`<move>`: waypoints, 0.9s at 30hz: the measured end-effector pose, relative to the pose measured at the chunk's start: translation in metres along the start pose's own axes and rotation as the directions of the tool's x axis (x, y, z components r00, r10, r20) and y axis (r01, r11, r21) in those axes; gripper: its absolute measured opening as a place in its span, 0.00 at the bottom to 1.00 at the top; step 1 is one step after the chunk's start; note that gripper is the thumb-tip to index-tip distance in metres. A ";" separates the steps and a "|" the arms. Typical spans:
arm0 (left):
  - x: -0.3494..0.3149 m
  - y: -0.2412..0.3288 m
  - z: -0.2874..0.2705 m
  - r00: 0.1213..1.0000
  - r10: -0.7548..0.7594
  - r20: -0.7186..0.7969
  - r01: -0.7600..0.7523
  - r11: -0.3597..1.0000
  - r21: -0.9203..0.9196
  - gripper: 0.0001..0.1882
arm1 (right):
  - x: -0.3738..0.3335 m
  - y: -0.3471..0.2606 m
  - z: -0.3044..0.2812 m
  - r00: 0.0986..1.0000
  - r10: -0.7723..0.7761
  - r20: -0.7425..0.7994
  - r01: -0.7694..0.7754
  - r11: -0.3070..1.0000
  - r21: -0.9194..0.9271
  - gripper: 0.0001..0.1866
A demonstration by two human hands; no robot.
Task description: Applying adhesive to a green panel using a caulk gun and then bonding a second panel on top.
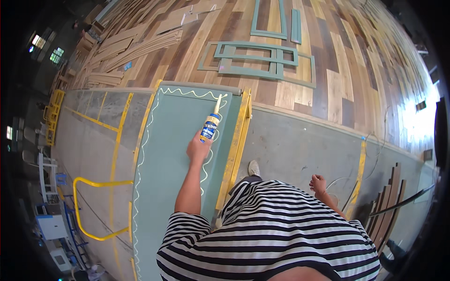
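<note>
My left hand (198,149) is closed around the rear end of a blue-and-yellow adhesive cartridge (209,127). Its long pale nozzle points away from me, the tip at the far right corner of a grey-green panel (171,154). A wavy cream bead of adhesive (144,133) runs along the panel's left and far edges and part of its right side. Whether a caulking gun sits behind the cartridge is hidden by my hand. Out to the right, my right hand (318,183) hangs over the floor with fingers curled and nothing visible in it.
A yellow metal frame (234,154) borders the panel, with a yellow tubular rail (77,206) at left. Beyond lies wood-plank flooring with green rectangular frames (258,58) and stacked wooden strips (140,51). Brown boards (386,201) lean at right; cables (375,154) trail nearby.
</note>
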State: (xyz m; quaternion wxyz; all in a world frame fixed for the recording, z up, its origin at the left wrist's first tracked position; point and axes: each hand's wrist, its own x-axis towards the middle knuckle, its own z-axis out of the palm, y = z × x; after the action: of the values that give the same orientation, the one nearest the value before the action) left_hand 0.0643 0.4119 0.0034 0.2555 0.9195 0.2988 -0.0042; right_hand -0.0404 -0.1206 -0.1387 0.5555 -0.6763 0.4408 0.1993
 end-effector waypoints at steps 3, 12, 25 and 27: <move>-0.012 -0.024 0.043 0.998 0.027 -0.056 -0.050 0.888 -0.457 0.27 | -0.001 -0.033 0.014 0.993 -0.073 0.090 0.078 0.996 -0.053 0.16; -0.037 0.080 0.064 0.973 0.105 -0.204 -0.229 0.505 -0.832 0.29 | -0.114 -0.245 0.186 0.533 -0.490 0.690 0.746 0.657 -0.110 0.29; -0.013 0.174 0.117 0.789 0.604 0.116 -0.152 0.375 -0.915 0.40 | -0.095 -0.339 0.195 0.548 -0.497 0.673 0.532 0.828 0.178 0.22; -0.015 0.200 0.091 0.735 0.562 0.379 0.099 0.464 -0.880 0.41 | -0.051 -0.328 0.175 0.536 -0.462 0.706 0.548 0.827 0.125 0.19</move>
State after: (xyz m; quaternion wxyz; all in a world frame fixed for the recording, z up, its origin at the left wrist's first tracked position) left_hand 0.1753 0.2224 0.0207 0.7579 0.6403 0.0176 -0.1235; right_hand 0.2392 0.0593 0.0355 0.6755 -0.6730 -0.0349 0.2992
